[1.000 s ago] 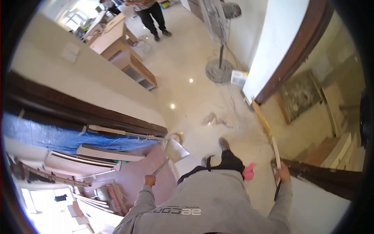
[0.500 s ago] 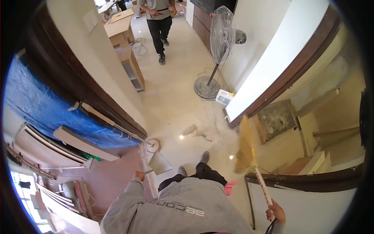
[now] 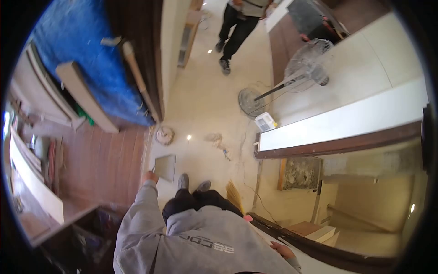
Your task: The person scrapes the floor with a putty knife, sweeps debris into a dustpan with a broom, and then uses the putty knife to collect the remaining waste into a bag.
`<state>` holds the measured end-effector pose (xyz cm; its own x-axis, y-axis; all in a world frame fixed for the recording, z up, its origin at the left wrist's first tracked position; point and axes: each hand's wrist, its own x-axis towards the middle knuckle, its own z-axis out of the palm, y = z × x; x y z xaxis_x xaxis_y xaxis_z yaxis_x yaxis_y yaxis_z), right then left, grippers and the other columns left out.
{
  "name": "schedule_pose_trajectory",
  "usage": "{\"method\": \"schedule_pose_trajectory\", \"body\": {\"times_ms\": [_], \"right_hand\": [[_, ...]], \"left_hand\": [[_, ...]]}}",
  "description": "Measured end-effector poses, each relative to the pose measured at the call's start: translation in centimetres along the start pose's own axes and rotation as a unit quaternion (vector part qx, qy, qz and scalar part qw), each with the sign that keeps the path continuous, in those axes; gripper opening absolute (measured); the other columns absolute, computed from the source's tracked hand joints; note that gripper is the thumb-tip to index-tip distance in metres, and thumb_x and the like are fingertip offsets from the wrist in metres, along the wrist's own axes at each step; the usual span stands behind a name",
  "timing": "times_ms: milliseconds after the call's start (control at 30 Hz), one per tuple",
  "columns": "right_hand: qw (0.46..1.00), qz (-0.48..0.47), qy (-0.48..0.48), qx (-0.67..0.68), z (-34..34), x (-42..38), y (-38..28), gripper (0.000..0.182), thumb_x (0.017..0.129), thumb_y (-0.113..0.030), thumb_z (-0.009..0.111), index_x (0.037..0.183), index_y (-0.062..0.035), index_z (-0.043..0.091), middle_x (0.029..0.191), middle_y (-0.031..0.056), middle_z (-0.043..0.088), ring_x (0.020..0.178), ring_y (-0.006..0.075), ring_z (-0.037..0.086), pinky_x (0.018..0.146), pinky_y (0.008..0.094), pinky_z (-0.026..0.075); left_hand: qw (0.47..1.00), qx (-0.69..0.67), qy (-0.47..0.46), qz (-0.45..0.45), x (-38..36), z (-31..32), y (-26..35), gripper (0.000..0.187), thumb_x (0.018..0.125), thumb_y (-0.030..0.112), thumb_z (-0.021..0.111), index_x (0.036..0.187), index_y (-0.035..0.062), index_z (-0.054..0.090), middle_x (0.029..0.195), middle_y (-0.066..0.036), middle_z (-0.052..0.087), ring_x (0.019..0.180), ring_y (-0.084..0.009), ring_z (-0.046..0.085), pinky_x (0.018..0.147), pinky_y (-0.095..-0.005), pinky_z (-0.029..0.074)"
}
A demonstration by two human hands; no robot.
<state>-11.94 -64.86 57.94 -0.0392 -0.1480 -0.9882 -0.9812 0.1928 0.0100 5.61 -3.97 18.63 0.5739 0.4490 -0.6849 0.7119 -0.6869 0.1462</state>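
My left hand (image 3: 150,177) is closed on the handle of a grey dustpan (image 3: 165,167), held out at my left side over the pale floor. My right hand (image 3: 284,250) is at my lower right with its fingers curled round the handle of a broom. Only the straw bristles (image 3: 234,196) of the broom show, beside my right leg; the handle is hidden by my body and sleeve. In front of my feet lies a small heap of dust and scraps (image 3: 215,138).
Ahead, a person (image 3: 239,27) stands in the passage. A pedestal fan (image 3: 252,102) and a white jug (image 3: 264,122) stand right of the passage. A round mop head (image 3: 164,135) sits by the left door frame, near a blue tarp (image 3: 86,59). A cable runs along the floor.
The broom and my right hand have come in lower, closer to my body. The dustpan has swung down beside my left leg. My view has turned, and the person has stepped nearer.
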Motion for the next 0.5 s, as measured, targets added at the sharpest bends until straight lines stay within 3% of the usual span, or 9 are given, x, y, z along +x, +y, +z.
{"method": "schedule_pose_trajectory", "body": {"times_ms": [67, 133, 167, 233, 500], "right_hand": [[0.983, -0.089, -0.018, -0.160, -2.1, 2.8, -0.1, 0.056, 0.092, -0.010, 0.046, 0.142, -0.0166, 0.022, 0.065, 0.0025, 0.042, 0.048, 0.0094, 0.038, 0.041, 0.0235, 0.031], [0.921, -0.161, -0.056, -0.350, -5.7, 3.8, -1.9, 0.058, 0.091, -0.011, 0.047, 0.143, -0.0172, 0.024, 0.066, 0.0022, 0.044, 0.048, 0.0098, 0.038, 0.041, 0.0244, 0.032], [0.919, -0.137, -0.049, -0.366, -5.7, 3.0, -3.4, 0.057, 0.091, -0.011, 0.047, 0.143, -0.0179, 0.025, 0.066, 0.0023, 0.044, 0.048, 0.0100, 0.038, 0.041, 0.0247, 0.032], [0.923, -0.095, -0.043, -0.370, -4.5, 1.7, -6.2, 0.056, 0.091, -0.012, 0.048, 0.142, -0.0193, 0.027, 0.066, 0.0025, 0.045, 0.047, 0.0104, 0.039, 0.041, 0.0253, 0.032], [0.956, -0.058, -0.018, -0.286, 0.4, -1.5, -11.9, 0.052, 0.090, -0.015, 0.051, 0.139, -0.0244, 0.035, 0.068, 0.0033, 0.047, 0.047, 0.0118, 0.040, 0.040, 0.0276, 0.034]], "left_hand": [[0.999, 0.022, 0.030, 0.034, -1.3, 1.6, -1.3, 0.027, 0.080, 0.016, 0.051, 0.093, 0.0017, 0.069, 0.097, -0.019, 0.067, 0.095, -0.0316, 0.065, 0.080, -0.0405, 0.052], [0.987, -0.146, 0.063, -0.022, 3.6, 12.9, -7.5, 0.027, 0.085, 0.019, 0.047, 0.092, 0.0024, 0.067, 0.095, -0.020, 0.066, 0.089, -0.0323, 0.065, 0.075, -0.0429, 0.052], [0.998, -0.005, 0.055, -0.033, 0.1, 10.1, -7.7, 0.023, 0.080, 0.016, 0.050, 0.083, 0.0032, 0.070, 0.086, -0.017, 0.068, 0.081, -0.0312, 0.067, 0.067, -0.0442, 0.053], [0.990, -0.085, 0.050, -0.105, -6.0, 4.8, -7.1, 0.024, 0.080, 0.014, 0.049, 0.086, 0.0011, 0.069, 0.094, -0.022, 0.066, 0.093, -0.0361, 0.064, 0.078, -0.0439, 0.052], [0.965, -0.128, 0.024, -0.229, -11.2, 7.9, -13.2, 0.026, 0.083, 0.017, 0.050, 0.099, 0.0043, 0.067, 0.106, -0.018, 0.064, 0.101, -0.0323, 0.062, 0.086, -0.0416, 0.050]]}}
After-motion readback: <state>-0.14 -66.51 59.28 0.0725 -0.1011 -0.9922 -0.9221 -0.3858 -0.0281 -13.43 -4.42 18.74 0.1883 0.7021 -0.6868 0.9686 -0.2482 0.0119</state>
